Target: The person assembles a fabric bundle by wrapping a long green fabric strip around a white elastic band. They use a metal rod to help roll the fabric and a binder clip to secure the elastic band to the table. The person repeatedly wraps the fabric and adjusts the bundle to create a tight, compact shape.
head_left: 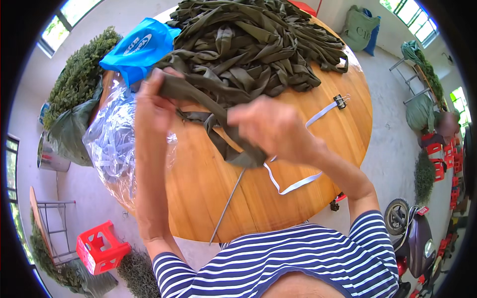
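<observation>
A dark olive fabric strip [196, 94] stretches between my two hands above the round wooden table. My left hand [158, 102] grips its far left end, the fingers closed on it. Closed around the strip's other part is my right hand [268, 126], blurred by motion. Below it hangs a loop of the same fabric, and a thin metal rod [227, 206] extends from there toward me. White elastic [298, 185] lies under my right forearm; a white strap with a dark buckle [340, 102] rests to the right. A large heap of olive fabric strips [248, 44] covers the table's far side.
On the left of the wooden table [198, 208] are a blue bag [141, 47] and clear plastic [112, 144] with white straps inside. Around it stand artificial greenery [79, 69], a red stool [102, 247], a motor scooter [417, 243] and a green sack [358, 29].
</observation>
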A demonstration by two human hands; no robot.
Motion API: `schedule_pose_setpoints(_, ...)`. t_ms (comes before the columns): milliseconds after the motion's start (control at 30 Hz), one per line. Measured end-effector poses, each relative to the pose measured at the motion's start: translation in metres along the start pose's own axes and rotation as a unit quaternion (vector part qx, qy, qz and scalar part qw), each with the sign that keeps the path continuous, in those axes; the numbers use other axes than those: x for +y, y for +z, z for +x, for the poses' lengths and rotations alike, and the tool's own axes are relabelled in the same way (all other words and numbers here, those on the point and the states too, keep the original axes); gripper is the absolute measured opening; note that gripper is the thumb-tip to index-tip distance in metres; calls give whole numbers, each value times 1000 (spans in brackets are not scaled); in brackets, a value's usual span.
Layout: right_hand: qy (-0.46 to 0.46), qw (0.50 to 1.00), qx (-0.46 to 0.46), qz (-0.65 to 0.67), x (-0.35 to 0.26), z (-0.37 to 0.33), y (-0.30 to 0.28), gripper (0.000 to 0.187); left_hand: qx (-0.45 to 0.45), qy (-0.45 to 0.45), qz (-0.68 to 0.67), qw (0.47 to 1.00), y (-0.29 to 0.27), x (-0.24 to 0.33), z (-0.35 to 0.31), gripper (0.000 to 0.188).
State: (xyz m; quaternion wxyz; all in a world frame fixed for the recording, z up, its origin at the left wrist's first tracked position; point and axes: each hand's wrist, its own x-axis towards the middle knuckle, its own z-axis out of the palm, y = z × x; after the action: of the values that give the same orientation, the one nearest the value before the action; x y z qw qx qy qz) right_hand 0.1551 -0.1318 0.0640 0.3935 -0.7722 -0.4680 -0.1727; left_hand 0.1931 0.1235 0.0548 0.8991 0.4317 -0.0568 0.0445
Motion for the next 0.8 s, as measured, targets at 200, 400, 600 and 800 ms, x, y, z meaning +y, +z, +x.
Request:
schedule_pose_setpoints(200,-119,970,-212,4,-35,-75,72,14,51,69,-42,995,9,11,-15,26)
schedule_pose_setpoints(400,-146,965,-216,25,-24,-76,62,12,36,-21,-79,996,-8,-30,-61,42)
schedule_pose_setpoints(600,294,891,-27,345,-15,-71,18,11,15,-64,-102,993,3,-45,-90,49)
schedule_pose_setpoints(800,427,857,-21,288,-17,-17,10,18,19,-112,-35,993,43,-70,-116,54)
